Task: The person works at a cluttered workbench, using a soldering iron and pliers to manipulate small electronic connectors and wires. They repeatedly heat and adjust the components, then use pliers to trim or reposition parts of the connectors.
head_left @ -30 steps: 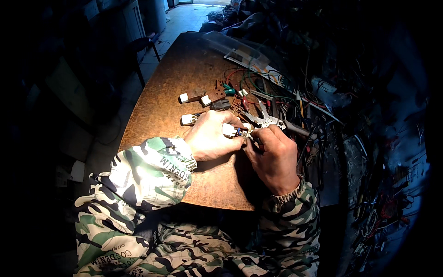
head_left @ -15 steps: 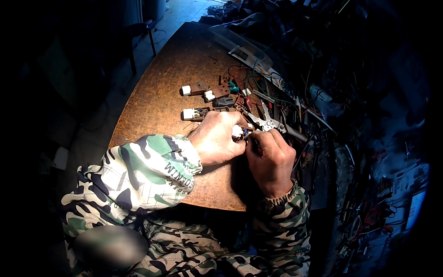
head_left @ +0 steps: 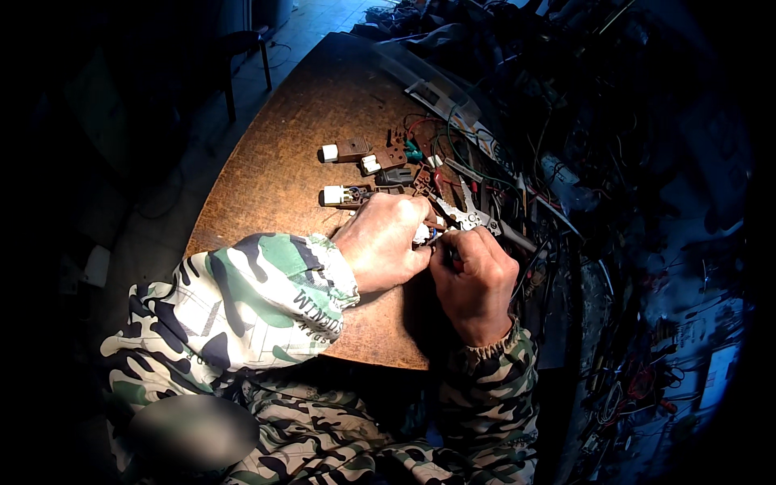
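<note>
Head view: L hand [head_left: 381, 242] pinches wht connector [head_left: 421, 234], R hand [head_left: 478, 276] just right, gripping mostly hidden red item [head_left: 457, 263].

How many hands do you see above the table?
2: the left hand, gripping a white-ended connector, and the right hand, close beside it, holding something red.

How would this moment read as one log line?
left hand: pinching small white plastic-looking part | right hand: closed beside it | nearby: silver metal plier-like tool
</note>
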A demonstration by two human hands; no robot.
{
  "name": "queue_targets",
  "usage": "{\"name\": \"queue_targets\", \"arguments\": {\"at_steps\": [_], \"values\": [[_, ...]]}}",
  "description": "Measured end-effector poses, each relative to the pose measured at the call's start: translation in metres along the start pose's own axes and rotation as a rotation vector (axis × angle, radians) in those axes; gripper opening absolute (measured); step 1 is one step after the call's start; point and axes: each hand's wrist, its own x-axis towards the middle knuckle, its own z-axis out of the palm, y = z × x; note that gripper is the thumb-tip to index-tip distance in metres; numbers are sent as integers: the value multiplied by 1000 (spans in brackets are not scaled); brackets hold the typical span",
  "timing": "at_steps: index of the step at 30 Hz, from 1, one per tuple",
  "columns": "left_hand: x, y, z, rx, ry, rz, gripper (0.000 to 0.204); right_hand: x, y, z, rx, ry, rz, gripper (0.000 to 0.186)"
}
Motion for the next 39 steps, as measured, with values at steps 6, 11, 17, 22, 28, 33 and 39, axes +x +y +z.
{"name": "queue_targets", "arguments": {"at_steps": [6,11,17,22,28,33,39], "values": [[2,4,-1,-47,22,0,31,0,2,-1,4,7,-20,17],[1,4,-4,-106,35,-14,32,0,1,-2,67,4,1,18],[2,9,-4,-235,10,-59,26,2,-2,-13,131,-17,70,16],[4,5,-1,-248,1,-51,23,20,2,-50,444,-138,390,14],[7,3,6,-188,38,91,27,62,29,-73,1140,354,495,29],[3,7,3,-133,123,186,27,56,51,-49,1178,457,466,27],[4,8,0,-2,143,414,26,41,39,-43,1263,194,462,26]]}}
